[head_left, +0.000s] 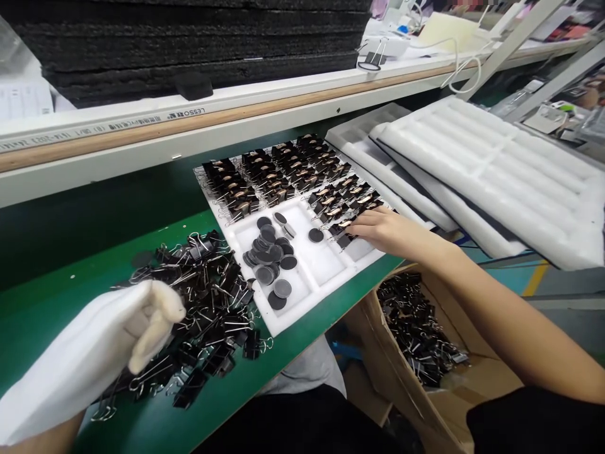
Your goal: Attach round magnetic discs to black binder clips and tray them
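My left hand (142,321) wears a white glove and hovers with curled fingers over a loose heap of black binder clips (208,302) on the green bench. I cannot see anything in it. My bare right hand (382,230) reaches to the right part of a white foam tray (326,268). Its fingers pinch a binder clip (343,234) at the end of the rows of clips (283,173) set in the tray. Dark round discs (271,258) lie in the tray's middle compartment.
A cardboard box (454,391) full of binder clips stands below the bench edge at the right. White foam trays (482,170) are stacked at the right. A raised shelf (189,126) with black foam sheets (189,44) runs along the back.
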`<state>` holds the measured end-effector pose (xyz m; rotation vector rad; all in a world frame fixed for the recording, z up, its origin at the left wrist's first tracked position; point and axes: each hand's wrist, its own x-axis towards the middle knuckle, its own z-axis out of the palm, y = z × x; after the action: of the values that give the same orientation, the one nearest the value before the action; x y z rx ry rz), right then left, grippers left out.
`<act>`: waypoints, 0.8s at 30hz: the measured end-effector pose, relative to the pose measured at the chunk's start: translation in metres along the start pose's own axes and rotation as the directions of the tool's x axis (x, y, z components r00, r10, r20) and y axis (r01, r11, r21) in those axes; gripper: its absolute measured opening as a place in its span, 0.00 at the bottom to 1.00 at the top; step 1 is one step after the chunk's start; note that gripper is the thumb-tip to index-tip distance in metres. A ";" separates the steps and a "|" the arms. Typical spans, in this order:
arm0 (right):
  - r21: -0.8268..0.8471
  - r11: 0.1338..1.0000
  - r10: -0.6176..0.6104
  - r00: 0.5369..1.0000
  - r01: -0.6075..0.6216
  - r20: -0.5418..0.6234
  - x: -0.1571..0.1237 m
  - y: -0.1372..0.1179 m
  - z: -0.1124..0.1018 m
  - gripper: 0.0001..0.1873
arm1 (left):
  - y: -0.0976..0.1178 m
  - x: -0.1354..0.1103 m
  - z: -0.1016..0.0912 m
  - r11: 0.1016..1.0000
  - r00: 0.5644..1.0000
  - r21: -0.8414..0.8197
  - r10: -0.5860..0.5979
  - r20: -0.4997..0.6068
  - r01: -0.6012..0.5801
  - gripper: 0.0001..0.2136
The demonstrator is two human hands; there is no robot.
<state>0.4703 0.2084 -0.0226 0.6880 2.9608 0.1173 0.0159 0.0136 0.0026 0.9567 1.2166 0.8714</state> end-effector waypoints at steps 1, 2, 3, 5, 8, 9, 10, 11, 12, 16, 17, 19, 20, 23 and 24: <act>-0.024 1.000 -0.006 1.000 0.007 0.020 -0.002 0.002 0.001 0.21 | -0.001 -0.001 -0.001 1.000 1.000 0.018 0.013 0.006 -0.013 0.22; -0.047 0.999 -0.010 0.999 0.012 0.038 -0.004 0.003 0.001 0.21 | -0.002 -0.002 -0.002 0.999 0.999 0.033 0.027 0.021 -0.028 0.22; -0.066 0.998 -0.010 0.999 0.013 0.053 -0.005 0.005 0.001 0.21 | -0.004 -0.002 -0.004 0.998 0.999 0.044 0.037 0.039 -0.039 0.21; -0.078 0.997 -0.002 0.998 0.007 0.058 -0.007 0.006 0.000 0.20 | -0.006 -0.004 -0.005 0.997 0.996 0.064 0.046 0.074 -0.051 0.21; -0.083 0.997 0.000 1.000 0.003 0.031 -0.007 0.005 0.000 0.20 | -0.008 -0.005 -0.006 0.995 0.996 0.081 0.045 0.077 -0.051 0.21; -0.086 0.996 0.003 1.000 -0.001 0.019 -0.007 0.004 0.001 0.20 | -0.008 -0.005 -0.006 0.995 0.997 0.085 0.044 0.070 -0.050 0.22; -0.088 0.996 0.008 1.000 -0.007 0.010 -0.006 0.003 0.001 0.20 | -0.009 -0.006 -0.006 0.995 0.997 0.086 0.044 0.066 -0.049 0.22; -0.090 0.996 0.013 1.000 -0.013 0.005 -0.006 0.002 0.002 0.20 | -0.010 -0.007 -0.007 0.995 0.997 0.086 0.043 0.065 -0.048 0.22; -0.089 0.996 0.016 1.000 -0.015 0.005 -0.005 0.002 0.002 0.20 | -0.012 -0.008 -0.008 0.995 0.997 0.085 0.045 0.066 -0.050 0.22; -0.041 0.999 -0.015 1.000 0.016 0.010 -0.005 0.004 0.004 0.20 | -0.016 -0.013 -0.012 0.995 0.997 0.087 0.039 0.061 -0.044 0.22; -0.022 1.000 -0.020 1.000 0.020 0.002 -0.005 0.004 0.003 0.20 | -0.016 -0.013 -0.013 0.995 0.997 0.089 0.032 0.063 -0.038 0.22; -0.002 1.000 -0.008 1.000 0.008 -0.015 -0.005 0.003 0.003 0.20 | -0.014 -0.013 -0.012 0.996 0.997 0.091 0.021 0.071 -0.028 0.22; 0.002 1.000 0.002 1.000 -0.002 -0.020 -0.005 0.002 0.003 0.20 | -0.012 -0.012 -0.011 0.996 0.997 0.089 0.021 0.072 -0.027 0.22; 0.049 0.998 0.041 0.999 -0.040 -0.034 -0.007 -0.002 0.007 0.19 | -0.008 -0.010 -0.008 0.995 0.997 0.087 0.033 0.075 -0.040 0.21; 0.081 0.995 0.069 0.996 -0.064 -0.060 -0.008 -0.002 0.010 0.18 | -0.008 -0.009 -0.008 0.995 0.996 0.091 0.042 0.076 -0.049 0.21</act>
<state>0.4773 0.2035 -0.0320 0.8076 3.0175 0.0273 0.0072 0.0034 -0.0021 1.0860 1.1844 0.8138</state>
